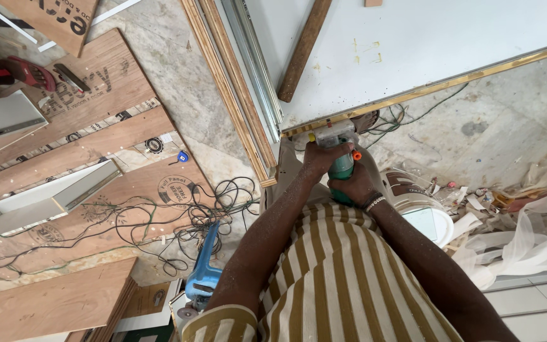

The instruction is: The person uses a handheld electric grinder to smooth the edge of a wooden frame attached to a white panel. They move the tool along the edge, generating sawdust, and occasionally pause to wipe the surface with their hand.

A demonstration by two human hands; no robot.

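I see both hands wrapped around a small green trimmer [340, 152] pressed against the edge of a white laminated board [425, 44]. The left hand [320, 159] grips its upper body, fingers curled shut around it; the right hand [354, 185] clasps the lower green housing, wristband showing. The cutter itself is hidden under the clear base and the fingers, so I cannot tell whether it touches the edge. The striped shirt [337, 278] blocks the floor beneath. A blue power tool [202, 272] lies partly cut off among tangled cables [159, 215], and a white bucket [425, 215] is half-hidden behind the right forearm.
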